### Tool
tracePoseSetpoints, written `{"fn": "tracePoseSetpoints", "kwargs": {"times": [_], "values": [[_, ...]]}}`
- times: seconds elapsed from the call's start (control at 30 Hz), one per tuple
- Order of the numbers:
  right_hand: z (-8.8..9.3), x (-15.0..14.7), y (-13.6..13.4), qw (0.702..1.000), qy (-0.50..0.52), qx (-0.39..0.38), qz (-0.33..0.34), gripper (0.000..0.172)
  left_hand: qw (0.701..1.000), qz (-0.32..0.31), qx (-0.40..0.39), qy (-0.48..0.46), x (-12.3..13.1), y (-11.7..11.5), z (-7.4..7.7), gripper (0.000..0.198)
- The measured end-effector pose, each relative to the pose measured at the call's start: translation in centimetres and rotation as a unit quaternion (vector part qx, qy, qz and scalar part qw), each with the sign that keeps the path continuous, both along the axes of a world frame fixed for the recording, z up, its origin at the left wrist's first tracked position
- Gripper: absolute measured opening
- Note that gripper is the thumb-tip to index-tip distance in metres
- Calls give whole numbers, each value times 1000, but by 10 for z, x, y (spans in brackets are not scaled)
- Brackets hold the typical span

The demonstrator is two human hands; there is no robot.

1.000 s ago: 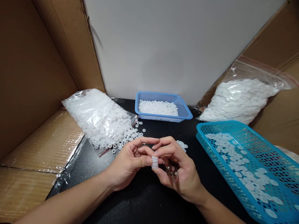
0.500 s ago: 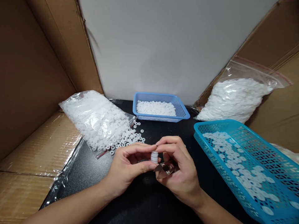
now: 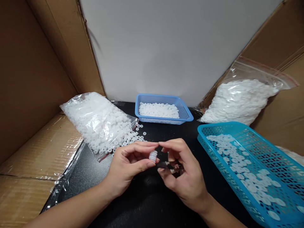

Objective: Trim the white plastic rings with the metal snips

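Between the fingers and thumb of my left hand [image 3: 125,163] is a short stack of white plastic rings [image 3: 153,155], tilted slightly. My right hand [image 3: 188,177] is curled around a small shiny metal tool with a flat, blade-like end [image 3: 170,167]; its exact kind is blurred and partly covered by the fingers. The tool's tip points at the stack from the right, with a small gap between them. The index fingertips of both hands meet just above the stack.
Loose white rings [image 3: 134,136] spill from a clear plastic bag [image 3: 95,117] at left. A blue basket [image 3: 163,120] of rings stands at the back. On the right are a teal basket [image 3: 201,129] with white discs and another filled bag [image 3: 237,98]. Cardboard panels [image 3: 54,38] flank the black table.
The ring stack has shifted slightly left and tilted in my left hand. My right hand has drawn a little to the right, and its fingers have opened somewhat around the metal tool.
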State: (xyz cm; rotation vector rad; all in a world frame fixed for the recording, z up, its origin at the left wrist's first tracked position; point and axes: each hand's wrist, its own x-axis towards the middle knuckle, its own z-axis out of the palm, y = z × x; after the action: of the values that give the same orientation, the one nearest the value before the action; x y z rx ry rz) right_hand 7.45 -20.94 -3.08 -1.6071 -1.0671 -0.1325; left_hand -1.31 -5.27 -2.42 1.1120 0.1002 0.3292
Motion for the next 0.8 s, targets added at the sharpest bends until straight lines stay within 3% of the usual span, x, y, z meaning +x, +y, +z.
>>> {"fn": "tracePoseSetpoints", "kwargs": {"times": [0.1,0.27,0.47,0.8], "values": [[2,5,-6,1000,7,-4,16,42,999,3,-30,22,0,0,3,20],[9,7,-10,995,-96,-24,-1,47,998,26,-56,33,2,2,8,21],[8,4,-10,979,-194,-35,-43,66,997,43,-56,23,3,2,10,18],[11,3,-8,963,-259,-63,-42,66,995,74,-50,33,3,1,9,22]]}}
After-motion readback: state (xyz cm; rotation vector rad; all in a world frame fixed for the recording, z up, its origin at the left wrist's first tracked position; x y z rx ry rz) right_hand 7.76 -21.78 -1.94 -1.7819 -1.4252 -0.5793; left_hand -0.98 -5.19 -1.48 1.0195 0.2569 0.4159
